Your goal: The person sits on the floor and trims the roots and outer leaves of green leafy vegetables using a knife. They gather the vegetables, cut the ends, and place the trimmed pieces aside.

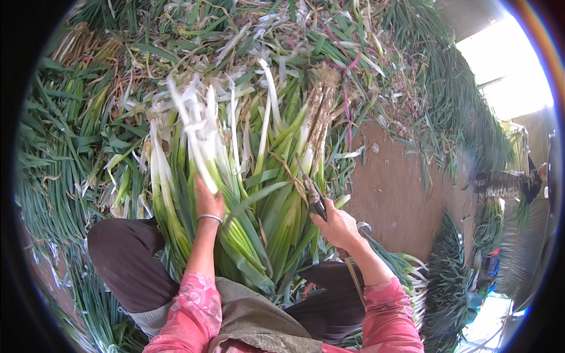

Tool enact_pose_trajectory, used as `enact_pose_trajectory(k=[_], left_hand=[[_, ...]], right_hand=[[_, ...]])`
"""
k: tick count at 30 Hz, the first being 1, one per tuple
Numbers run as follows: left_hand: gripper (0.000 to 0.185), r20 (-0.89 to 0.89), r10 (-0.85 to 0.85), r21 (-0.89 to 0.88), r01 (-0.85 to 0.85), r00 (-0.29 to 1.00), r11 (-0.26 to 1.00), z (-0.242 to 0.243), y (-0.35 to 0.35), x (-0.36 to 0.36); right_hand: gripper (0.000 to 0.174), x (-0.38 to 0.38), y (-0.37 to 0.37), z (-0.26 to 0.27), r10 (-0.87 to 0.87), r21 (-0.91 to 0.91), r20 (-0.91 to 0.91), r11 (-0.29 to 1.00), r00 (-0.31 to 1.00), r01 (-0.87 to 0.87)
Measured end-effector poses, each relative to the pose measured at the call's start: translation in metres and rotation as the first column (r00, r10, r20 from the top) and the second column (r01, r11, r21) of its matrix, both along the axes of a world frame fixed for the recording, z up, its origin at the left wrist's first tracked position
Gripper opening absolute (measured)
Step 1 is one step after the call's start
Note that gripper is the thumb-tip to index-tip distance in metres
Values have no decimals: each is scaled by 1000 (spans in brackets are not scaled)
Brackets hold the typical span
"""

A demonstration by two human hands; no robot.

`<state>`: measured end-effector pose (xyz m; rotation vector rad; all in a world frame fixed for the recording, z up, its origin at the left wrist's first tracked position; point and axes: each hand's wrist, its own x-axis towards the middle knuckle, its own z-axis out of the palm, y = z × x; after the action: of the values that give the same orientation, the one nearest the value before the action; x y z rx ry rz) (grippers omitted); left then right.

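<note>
My left hand [209,202], with a bracelet at the wrist, grips a green onion [198,154] among several others, white ends pointing away from me. In my right hand [337,225] is an air blow gun [313,194] with a thin nozzle, its hose running back beside my forearm. The nozzle tip lies near green onions with brown, soil-covered stems and roots [322,106]. More peeled green onions [161,163] lie left of my left hand, leaves toward my lap.
Peelings and loose leaves [265,31] cover the far side. Piles of green onions lie at left [57,176] and far right [454,101]. Brown floor [388,189] shows at right, with a green bundle [448,273] beyond. A person's dark sleeve [532,176] is at the right edge.
</note>
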<state>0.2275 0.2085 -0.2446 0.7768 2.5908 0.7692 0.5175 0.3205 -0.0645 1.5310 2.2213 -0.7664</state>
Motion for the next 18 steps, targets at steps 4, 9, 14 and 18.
enact_pose_trajectory(k=[4, 9, 14, 18], left_hand=[[71, -484, -144, 197, 267, 863, 943, 60, 41, 41], [36, -232, -689, 301, 724, 687, 621, 3, 97, 136], [41, -46, -631, -52, 629, 775, 776, -20, 81, 213], [58, -76, -579, -244, 548, 812, 800, -16, 92, 223]], right_hand=[[62, 47, -8, -14, -70, -14, 67, 997, 995, 71], [66, 48, -17, -17, -130, -61, -48, 990, 990, 127], [68, 63, -18, -12, -137, -83, -57, 988, 989, 132], [69, 73, -19, -12, -145, -143, -84, 981, 986, 132]])
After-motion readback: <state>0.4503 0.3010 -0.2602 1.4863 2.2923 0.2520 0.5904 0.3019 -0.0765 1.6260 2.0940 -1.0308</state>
